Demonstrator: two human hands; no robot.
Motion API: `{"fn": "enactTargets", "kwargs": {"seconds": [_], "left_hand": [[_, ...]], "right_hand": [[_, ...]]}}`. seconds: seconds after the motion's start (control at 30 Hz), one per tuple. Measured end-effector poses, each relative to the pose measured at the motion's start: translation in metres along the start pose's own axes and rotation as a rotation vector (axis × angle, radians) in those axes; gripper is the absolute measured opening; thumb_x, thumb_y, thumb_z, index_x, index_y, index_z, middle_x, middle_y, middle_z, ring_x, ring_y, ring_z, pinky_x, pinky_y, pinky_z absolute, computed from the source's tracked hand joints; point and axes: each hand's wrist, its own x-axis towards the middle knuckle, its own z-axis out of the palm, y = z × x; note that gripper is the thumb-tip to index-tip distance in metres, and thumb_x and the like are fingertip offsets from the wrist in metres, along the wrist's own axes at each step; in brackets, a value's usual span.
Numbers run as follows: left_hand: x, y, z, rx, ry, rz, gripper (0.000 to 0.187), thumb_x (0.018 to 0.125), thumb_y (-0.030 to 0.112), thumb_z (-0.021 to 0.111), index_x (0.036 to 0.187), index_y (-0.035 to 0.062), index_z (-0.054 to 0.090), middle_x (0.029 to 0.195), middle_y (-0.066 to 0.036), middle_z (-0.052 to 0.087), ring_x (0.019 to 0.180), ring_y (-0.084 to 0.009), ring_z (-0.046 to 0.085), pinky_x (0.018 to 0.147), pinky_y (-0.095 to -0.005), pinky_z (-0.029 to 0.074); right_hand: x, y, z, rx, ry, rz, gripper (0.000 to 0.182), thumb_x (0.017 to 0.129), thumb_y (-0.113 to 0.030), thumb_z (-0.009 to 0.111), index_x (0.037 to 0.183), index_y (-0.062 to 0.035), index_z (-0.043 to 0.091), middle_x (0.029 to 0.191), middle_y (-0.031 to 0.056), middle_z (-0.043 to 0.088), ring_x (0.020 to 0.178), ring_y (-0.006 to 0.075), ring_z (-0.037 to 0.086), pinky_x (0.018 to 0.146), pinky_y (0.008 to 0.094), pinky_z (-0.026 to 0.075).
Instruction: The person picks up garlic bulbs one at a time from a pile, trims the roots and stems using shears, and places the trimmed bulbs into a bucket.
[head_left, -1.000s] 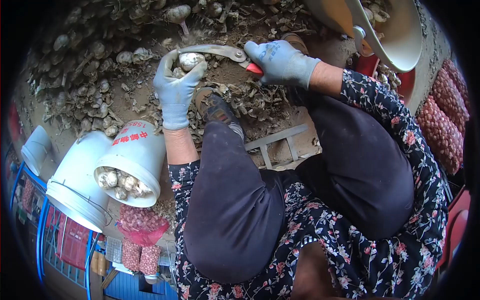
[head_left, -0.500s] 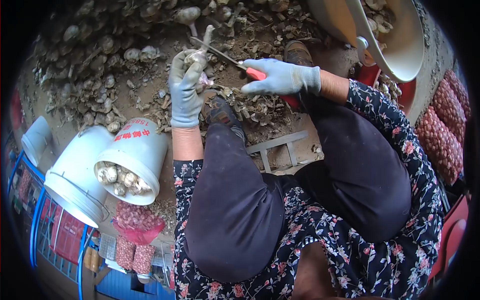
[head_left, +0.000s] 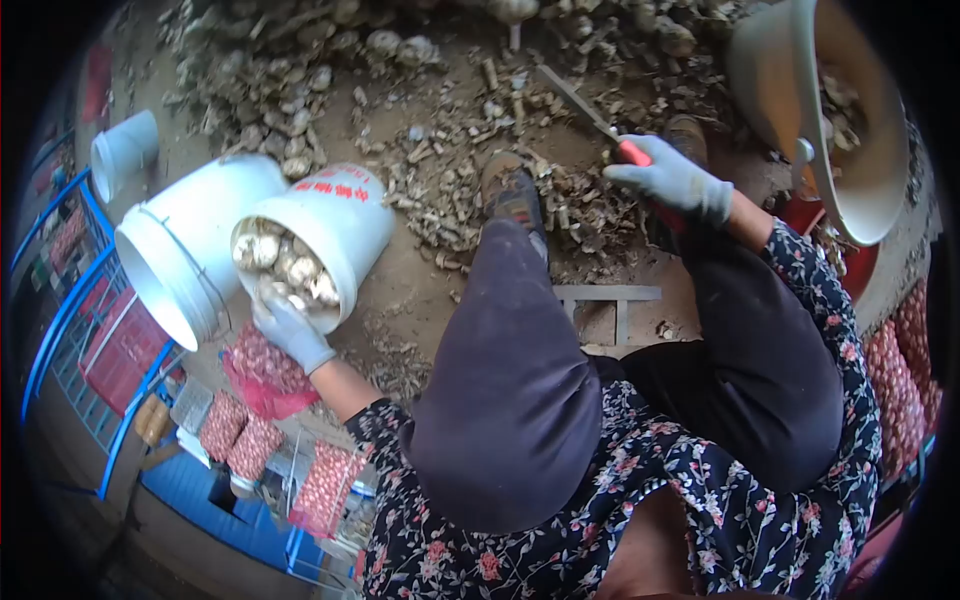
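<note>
My left hand (head_left: 290, 330), in a grey-blue work glove, is at the mouth of a white bucket (head_left: 368, 225) with red lettering. The bucket lies tipped toward me, with trimmed garlic bulbs (head_left: 300, 268) inside. My left fingertips reach in over the lower rim and are partly hidden among the bulbs, so I cannot tell whether they grip one. Over by my right knee, my gloved right hand (head_left: 675, 182) is closed around the red handle of a knife (head_left: 578, 100). Its blade points up and left, above cut stems on the ground.
Heaped garlic (head_left: 270, 90) covers the ground ahead. Left of the lettered bucket lies another white bucket (head_left: 165, 270). A large pale bucket (head_left: 870, 205) stands at right. Cut stems (head_left: 440, 200) lie around my shoes. Filled net bags (head_left: 890, 390) are on the right, others at lower left.
My left hand has moved from the garlic bulbs by the knife down to the lettered bucket's mouth. The knife stays in my right hand, away from the left. The view has shifted left.
</note>
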Motion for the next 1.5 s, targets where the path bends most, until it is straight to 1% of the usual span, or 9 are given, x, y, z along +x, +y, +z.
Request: {"fn": "enactTargets", "kwargs": {"seconds": [0.13, 0.2, 0.23, 0.43, 0.5, 0.6, 0.7, 1.17, 1.5], "left_hand": [[0.006, 0.076, 0.045, 0.425, 0.082, 0.672, 0.024, 0.087, 0.019, 0.060, 0.093, -0.0037, 0.065, 0.088, -0.014, 0.064, 0.092, -0.0236, 0.058, 0.077, -0.0344, 0.047], [-0.012, 0.144, 0.104, -0.090, -0.388, 0.241, 0.027, 0.088, 0.026, 0.058, 0.097, 0.0012, 0.064, 0.103, -0.017, 0.063, 0.099, -0.0291, 0.057, 0.086, -0.0417, 0.044], [-0.015, 0.152, 0.151, -0.251, -0.389, 0.353, 0.032, 0.086, 0.029, 0.060, 0.107, 0.0048, 0.063, 0.103, -0.016, 0.065, 0.095, -0.0264, 0.061, 0.082, -0.0390, 0.047], [-0.017, 0.188, 0.305, 0.349, -0.835, 0.156, 0.050, 0.081, 0.040, 0.065, 0.110, -0.0008, 0.060, 0.098, -0.020, 0.066, 0.091, -0.0335, 0.062, 0.085, -0.0383, 0.047], [-0.024, 0.183, 0.307, 0.314, -0.863, 0.110, 0.046, 0.080, 0.036, 0.069, 0.105, -0.0022, 0.061, 0.097, -0.017, 0.067, 0.088, -0.0288, 0.064, 0.083, -0.0363, 0.048], [-0.039, 0.165, 0.291, -0.726, -1.049, -0.355, 0.035, 0.072, 0.009, 0.078, 0.103, 0.0044, 0.062, 0.094, 0.001, 0.061, 0.081, -0.0075, 0.055, 0.075, -0.0231, 0.047], [-0.058, 0.183, 0.233, -0.925, -1.186, -0.267, 0.039, 0.074, 0.003, 0.073, 0.110, 0.0037, 0.059, 0.096, -0.001, 0.061, 0.083, -0.0089, 0.057, 0.078, -0.0228, 0.048], [-0.093, 0.241, 0.177, -0.621, -1.107, 0.183, 0.055, 0.069, 0.004, 0.077, 0.117, -0.0027, 0.051, 0.099, -0.006, 0.063, 0.086, -0.0093, 0.060, 0.077, -0.0234, 0.050], [-0.092, 0.234, 0.188, -0.972, -1.160, -0.189, 0.038, 0.074, -0.001, 0.074, 0.109, 0.0011, 0.061, 0.092, -0.004, 0.065, 0.079, -0.0106, 0.061, 0.073, -0.0226, 0.051]], "right_hand": [[0.004, 0.003, 0.001, -0.201, 0.024, -0.074, 0.040, 0.082, -0.036, 0.062, 0.089, 0.0022, 0.053, 0.084, 0.0186, 0.058, 0.080, 0.0260, 0.057, 0.076, 0.0364, 0.045], [0.004, 0.000, -0.001, -0.222, 0.029, -0.032, 0.041, 0.082, -0.038, 0.062, 0.091, 0.0018, 0.054, 0.086, 0.0193, 0.058, 0.084, 0.0281, 0.058, 0.078, 0.0373, 0.045], [0.006, 0.002, -0.001, -0.238, 0.042, -0.039, 0.042, 0.082, -0.038, 0.062, 0.093, 0.0016, 0.054, 0.088, 0.0199, 0.059, 0.087, 0.0298, 0.058, 0.080, 0.0380, 0.045], [0.010, -0.002, -0.003, -0.372, 0.076, 0.017, 0.048, 0.083, -0.043, 0.058, 0.100, 0.0017, 0.053, 0.100, 0.0240, 0.059, 0.099, 0.0387, 0.056, 0.086, 0.0417, 0.044], [0.011, -0.002, -0.002, -0.406, 0.084, 0.043, 0.048, 0.083, -0.043, 0.057, 0.101, 0.0015, 0.052, 0.101, 0.0251, 0.058, 0.101, 0.0389, 0.056, 0.087, 0.0416, 0.043], [0.015, 0.000, -0.005, -0.492, 0.138, -0.028, 0.042, 0.081, -0.035, 0.061, 0.100, 0.0005, 0.049, 0.095, 0.0255, 0.059, 0.095, 0.0417, 0.057, 0.081, 0.0445, 0.044], [0.014, -0.002, -0.003, -0.579, 0.229, -0.157, 0.040, 0.080, -0.028, 0.064, 0.103, -0.0009, 0.047, 0.089, 0.0245, 0.060, 0.090, 0.0418, 0.058, 0.078, 0.0462, 0.045], [0.004, -0.042, 0.001, -1.029, 0.365, -0.194, 0.042, 0.083, -0.032, 0.060, 0.109, -0.0024, 0.047, 0.099, 0.0186, 0.060, 0.096, 0.0336, 0.061, 0.083, 0.0447, 0.045], [0.005, -0.010, -0.008, -0.570, 0.315, -0.201, 0.033, 0.083, -0.027, 0.063, 0.098, -0.0025, 0.047, 0.086, 0.0197, 0.062, 0.081, 0.0392, 0.062, 0.069, 0.0445, 0.048]]}}
